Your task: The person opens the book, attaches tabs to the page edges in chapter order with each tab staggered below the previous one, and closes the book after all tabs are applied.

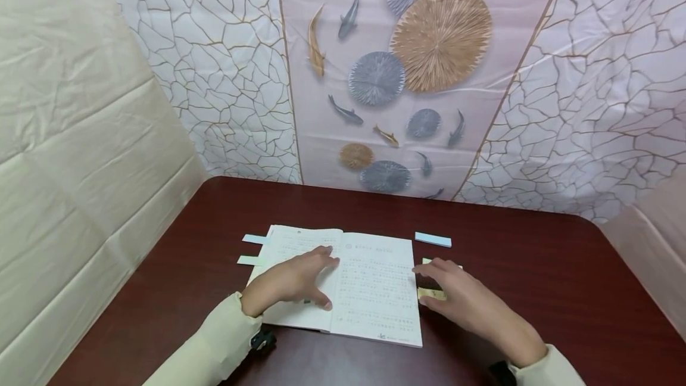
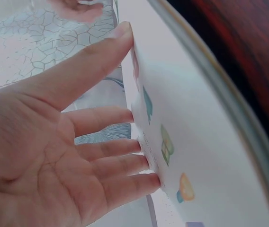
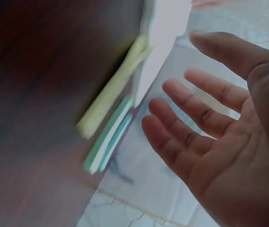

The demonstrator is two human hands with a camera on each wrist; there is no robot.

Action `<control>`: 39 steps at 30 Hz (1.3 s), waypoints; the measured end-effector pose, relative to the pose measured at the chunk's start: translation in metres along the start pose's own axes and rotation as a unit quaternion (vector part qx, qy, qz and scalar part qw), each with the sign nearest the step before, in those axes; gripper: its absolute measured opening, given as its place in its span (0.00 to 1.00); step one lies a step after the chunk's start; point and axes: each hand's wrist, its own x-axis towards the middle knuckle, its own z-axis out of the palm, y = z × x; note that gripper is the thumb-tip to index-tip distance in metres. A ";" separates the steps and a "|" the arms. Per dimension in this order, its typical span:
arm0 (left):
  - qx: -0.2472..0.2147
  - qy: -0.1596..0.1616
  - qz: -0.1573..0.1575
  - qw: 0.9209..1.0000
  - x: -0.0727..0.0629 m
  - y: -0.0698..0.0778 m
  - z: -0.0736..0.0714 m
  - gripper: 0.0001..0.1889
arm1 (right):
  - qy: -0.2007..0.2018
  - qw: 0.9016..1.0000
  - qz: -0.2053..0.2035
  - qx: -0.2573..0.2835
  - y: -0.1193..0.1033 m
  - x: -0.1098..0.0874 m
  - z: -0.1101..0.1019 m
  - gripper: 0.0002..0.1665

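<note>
An open book point(image 1: 375, 290) lies on the table with printed text on both pages. My left hand point(image 1: 300, 276) rests on its left page, thumb and fingers spread, fingertips at the paper in the left wrist view. Just past the book's right edge, my right hand point(image 1: 471, 299) hovers with loosely bent fingers and holds nothing. Beneath and beside it are a yellow sticky-note pad point(image 1: 432, 294) and a green pad point(image 3: 107, 135), largely hidden by the hand in the head view. A light blue pad point(image 1: 433, 239) lies farther back.
A blue paper strip point(image 1: 254, 239) and a green strip point(image 1: 249, 261) stick out from the book's left edge. The dark red-brown table point(image 1: 177, 290) meets a patterned cloth backdrop point(image 1: 375, 136) at the back and a cream cloth point(image 1: 91, 165) on the left.
</note>
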 end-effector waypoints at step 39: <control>-0.018 -0.007 0.012 1.000 -0.001 -0.006 -0.001 0.45 | 0.085 0.986 -0.124 -0.070 0.024 0.002 0.016 0.20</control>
